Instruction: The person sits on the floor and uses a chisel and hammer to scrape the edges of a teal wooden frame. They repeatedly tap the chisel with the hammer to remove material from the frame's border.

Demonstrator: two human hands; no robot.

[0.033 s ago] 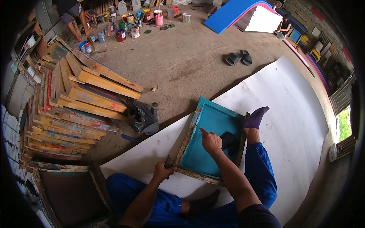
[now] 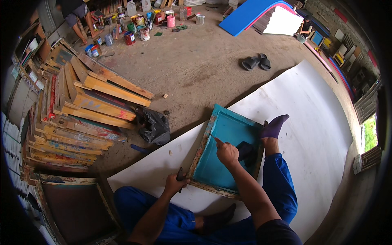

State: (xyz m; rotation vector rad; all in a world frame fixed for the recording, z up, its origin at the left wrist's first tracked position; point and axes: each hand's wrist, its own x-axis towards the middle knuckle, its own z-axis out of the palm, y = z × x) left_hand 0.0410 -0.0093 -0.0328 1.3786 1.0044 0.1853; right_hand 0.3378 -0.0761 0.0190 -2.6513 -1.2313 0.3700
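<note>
On the white sheet between my legs rests a screen-printing frame, its worn wooden sides holding a teal mesh. My left hand is closed around a slim dark-handled tool and lies against the frame's near left corner. Over the mesh, my right hand has its index finger stretched towards the inner left edge of the frame. The other fingers are curled, and whatever they hold is too small to tell. A dark patch shows on the mesh beside that hand.
Wooden frames are stacked on the left, beside a black plastic bag. Another dark-meshed frame stands at lower left. My socked foot touches the frame's right side. Beyond lie slippers and paint cans; other people are farther off.
</note>
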